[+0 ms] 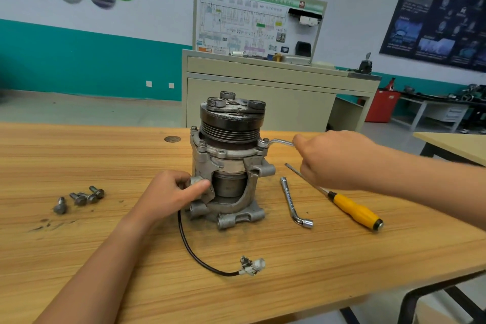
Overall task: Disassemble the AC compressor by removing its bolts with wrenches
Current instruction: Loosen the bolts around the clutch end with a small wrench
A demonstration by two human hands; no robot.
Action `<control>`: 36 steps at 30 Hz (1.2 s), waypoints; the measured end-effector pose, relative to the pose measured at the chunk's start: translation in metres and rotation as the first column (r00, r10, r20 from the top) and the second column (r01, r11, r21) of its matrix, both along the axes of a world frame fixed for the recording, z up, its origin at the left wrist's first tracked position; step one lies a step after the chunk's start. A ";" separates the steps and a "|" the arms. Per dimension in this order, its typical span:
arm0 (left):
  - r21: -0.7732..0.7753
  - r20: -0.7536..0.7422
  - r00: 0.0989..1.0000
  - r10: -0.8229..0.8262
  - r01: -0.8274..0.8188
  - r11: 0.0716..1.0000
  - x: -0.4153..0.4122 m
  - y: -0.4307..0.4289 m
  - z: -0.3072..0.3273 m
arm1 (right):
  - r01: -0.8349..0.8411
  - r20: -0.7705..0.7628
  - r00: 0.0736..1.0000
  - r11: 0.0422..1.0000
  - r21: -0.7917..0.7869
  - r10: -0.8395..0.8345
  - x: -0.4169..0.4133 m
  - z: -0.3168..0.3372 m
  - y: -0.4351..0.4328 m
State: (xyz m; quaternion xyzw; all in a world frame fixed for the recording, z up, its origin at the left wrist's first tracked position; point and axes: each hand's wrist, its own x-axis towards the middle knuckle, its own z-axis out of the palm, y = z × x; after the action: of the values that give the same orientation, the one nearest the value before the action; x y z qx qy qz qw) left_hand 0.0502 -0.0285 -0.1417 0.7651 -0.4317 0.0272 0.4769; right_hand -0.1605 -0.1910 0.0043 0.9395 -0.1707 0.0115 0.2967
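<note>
AC compressor (231, 163) stands upright on its end at desk (105, 258) centre, pulley up. Left hand (168, 194) grips the lower housing from 8 o'clock, thumb across the casting and fingers curled round a mounting lug, steadying it. Right hand (334, 160) comes in from 3 o'clock, fingers closed round the handle of a bent wrench (280, 142); the wrench head sits on a flange bolt (263, 142) at 3 o'clock of the body. Loose bolts (81, 198), four by my count, lie on the desk well apart at 9 o'clock, so part of the job looks done. At least two more bolt heads (202, 143) show on the flange at 10 o'clock, seated; any at the far side are hidden. Judgement: roughly mid-task, flange bolts left, housing not yet split. Spare socket wrench (294, 202) lies at 4 o'clock, yellow-handled screwdriver (352, 209) beyond it. Black cable (200, 258) trails toward 6 o'clock, ending in a white plug.
</note>
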 end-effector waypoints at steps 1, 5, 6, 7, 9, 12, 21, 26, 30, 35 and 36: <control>0.000 0.000 1.000 -0.002 0.002 1.000 0.000 0.000 0.000 | 0.000 -0.005 1.000 1.000 0.017 0.000 0.001 0.002 -0.004; -0.001 -0.005 1.000 -0.008 0.008 1.000 0.000 0.000 0.001 | 0.076 -0.076 0.994 0.997 0.029 -0.073 -0.001 -0.020 -0.009; 0.004 -0.002 1.000 -0.010 0.010 1.000 0.001 0.000 0.000 | 0.085 -0.082 0.993 0.995 0.052 -0.081 -0.004 -0.031 -0.010; 0.008 0.002 1.000 -0.014 0.014 1.000 0.002 0.000 0.000 | 0.077 -0.065 0.995 0.995 0.063 -0.073 -0.006 -0.037 -0.012; 0.012 -0.004 1.000 -0.023 0.023 1.000 0.003 0.000 0.000 | 0.066 0.014 0.998 0.995 0.073 -0.067 -0.012 -0.035 -0.016; 0.008 -0.003 1.000 -0.010 0.010 1.000 0.002 -0.001 0.000 | 0.062 0.158 0.983 0.976 0.210 -0.097 -0.016 -0.023 -0.020; 0.020 0.005 1.000 0.005 -0.005 1.000 0.001 0.000 0.001 | -0.081 0.257 0.964 0.851 0.519 -0.065 -0.019 -0.013 -0.011; 0.019 -0.019 1.000 -0.004 0.004 1.000 0.001 0.001 0.001 | -0.149 0.362 0.932 0.872 0.466 -0.034 -0.018 -0.017 -0.008; 0.025 -0.011 1.000 -0.003 0.003 1.000 0.001 0.000 0.001 | -0.160 0.372 0.927 0.940 0.302 0.038 -0.008 -0.018 -0.007; 0.034 -0.026 1.000 -0.013 0.014 0.999 0.001 0.000 0.001 | -0.077 0.182 0.981 0.997 0.028 0.070 -0.006 -0.018 0.001; 0.033 -0.027 1.000 -0.010 0.011 0.999 0.000 0.001 0.001 | -0.059 0.151 0.987 0.998 0.000 0.058 -0.007 -0.018 0.004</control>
State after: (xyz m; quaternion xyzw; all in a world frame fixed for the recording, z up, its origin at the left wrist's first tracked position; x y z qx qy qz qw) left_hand 0.0505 -0.0279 -0.1408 0.7709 -0.4298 0.0070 0.4700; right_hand -0.1673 -0.1867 -0.0140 0.9412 -0.1650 0.0907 0.2805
